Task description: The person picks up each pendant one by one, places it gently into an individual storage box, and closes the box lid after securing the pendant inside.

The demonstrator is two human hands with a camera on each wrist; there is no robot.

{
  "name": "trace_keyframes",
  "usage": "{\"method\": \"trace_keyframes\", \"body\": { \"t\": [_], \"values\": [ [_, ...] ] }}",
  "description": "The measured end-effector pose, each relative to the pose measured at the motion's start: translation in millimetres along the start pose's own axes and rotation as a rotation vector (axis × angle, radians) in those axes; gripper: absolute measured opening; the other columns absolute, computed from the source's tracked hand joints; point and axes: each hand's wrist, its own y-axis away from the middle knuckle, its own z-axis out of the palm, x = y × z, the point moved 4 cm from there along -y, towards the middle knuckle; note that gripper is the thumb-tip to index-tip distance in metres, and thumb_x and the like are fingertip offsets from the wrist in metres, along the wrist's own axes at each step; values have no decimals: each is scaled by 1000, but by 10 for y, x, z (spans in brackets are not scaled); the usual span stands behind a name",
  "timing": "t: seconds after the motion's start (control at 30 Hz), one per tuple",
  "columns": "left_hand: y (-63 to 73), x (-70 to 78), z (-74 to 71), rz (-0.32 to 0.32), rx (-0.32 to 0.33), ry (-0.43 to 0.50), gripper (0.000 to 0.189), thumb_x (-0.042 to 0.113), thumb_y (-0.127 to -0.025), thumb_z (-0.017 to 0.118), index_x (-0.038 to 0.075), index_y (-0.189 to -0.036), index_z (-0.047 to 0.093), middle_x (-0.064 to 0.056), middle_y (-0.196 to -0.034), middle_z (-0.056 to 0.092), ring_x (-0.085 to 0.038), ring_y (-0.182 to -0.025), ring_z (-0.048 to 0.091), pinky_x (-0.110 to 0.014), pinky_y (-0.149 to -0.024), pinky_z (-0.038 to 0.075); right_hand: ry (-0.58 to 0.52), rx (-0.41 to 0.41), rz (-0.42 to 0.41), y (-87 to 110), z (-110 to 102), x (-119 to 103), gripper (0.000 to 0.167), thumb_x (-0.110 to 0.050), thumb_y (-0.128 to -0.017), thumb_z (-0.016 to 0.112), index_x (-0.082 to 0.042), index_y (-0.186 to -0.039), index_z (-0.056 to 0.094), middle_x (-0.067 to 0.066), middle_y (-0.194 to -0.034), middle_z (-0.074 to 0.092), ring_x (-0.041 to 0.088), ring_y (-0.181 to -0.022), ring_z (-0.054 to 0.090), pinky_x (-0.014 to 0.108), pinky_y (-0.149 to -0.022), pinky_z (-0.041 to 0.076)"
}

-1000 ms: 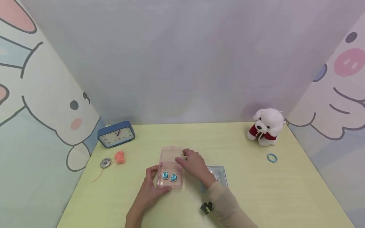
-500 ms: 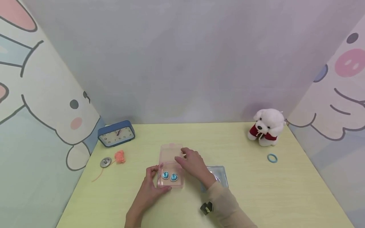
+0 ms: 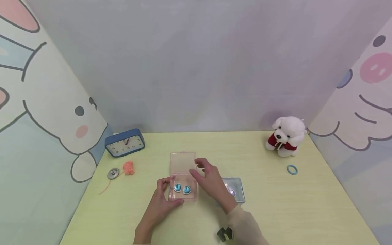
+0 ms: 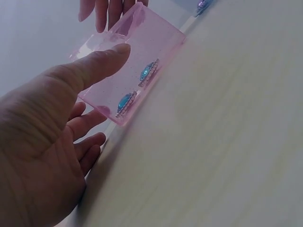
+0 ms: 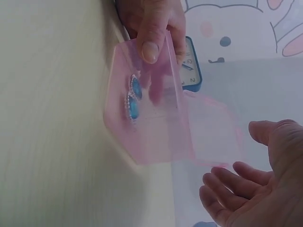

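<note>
A clear pink hinged box (image 3: 192,196) rests on the table in the head view with its lid (image 3: 182,163) swung back. Inside lie two blue heart-shaped gems (image 3: 186,190) with sparkling rims. My left hand (image 3: 160,206) grips the box, thumb along the front and fingers at the left side, as the left wrist view also shows. My right hand (image 3: 211,178) hovers by the lid's right edge, fingers loosely bent and holding nothing. In the right wrist view a gap shows between the thumb (image 5: 267,132) and the lid; whether the other fingertips touch it, I cannot tell.
A clear blue box (image 3: 238,183) with a purple piece inside stands partly behind my right wrist. Farther left are a blue clock (image 3: 125,144), a silver disc (image 3: 113,173) and orange yarn (image 3: 128,167). A white plush dog (image 3: 289,131) and blue ring (image 3: 292,165) are at right.
The pink lid has tilted farther back and lies flatter. My right hand has shifted slightly right, away from the lid. My left hand has kept its place on the box.
</note>
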Motion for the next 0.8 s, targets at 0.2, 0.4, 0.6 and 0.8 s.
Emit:
{"method": "trace_keyframes", "body": {
  "t": [0.2, 0.4, 0.6, 0.8],
  "values": [
    [24, 18, -24, -16, -1, 9, 92, 41, -78, 95, 21, -147, 37, -14, -164, 45, -42, -155, 33, -69, -123, 26, -51, 40, -18, 97, -8, -40, 54, -39, -103, 67, -11, -146, 51, 11, -134, 70, 31, -124, 66, 53, -105, 55],
    [26, 21, -44, 4, 1, 9, 91, 39, -78, 95, 21, -146, 38, -15, -164, 45, -43, -156, 32, -70, -123, 25, -69, 60, -52, 168, 3, -54, 38, -38, -109, 57, -11, -133, 67, 4, -127, 73, 25, -112, 68, 48, -98, 58],
    [24, 6, -40, 9, 3, -2, 90, 42, -78, 94, 20, -145, 37, -17, -164, 45, -45, -155, 33, -70, -122, 28, -46, 51, -86, 225, 56, -60, 37, -36, -110, 54, -9, -126, 73, 8, -126, 74, 30, -116, 69, 54, -102, 57],
    [21, -5, -17, 5, -4, -10, 91, 46, -79, 93, 22, -146, 36, -17, -162, 48, -45, -153, 37, -71, -120, 31, 3, 40, -123, 256, 128, -51, 35, -36, -107, 59, -8, -122, 74, 9, -124, 73, 30, -123, 66, 55, -106, 53]
  ]
}}
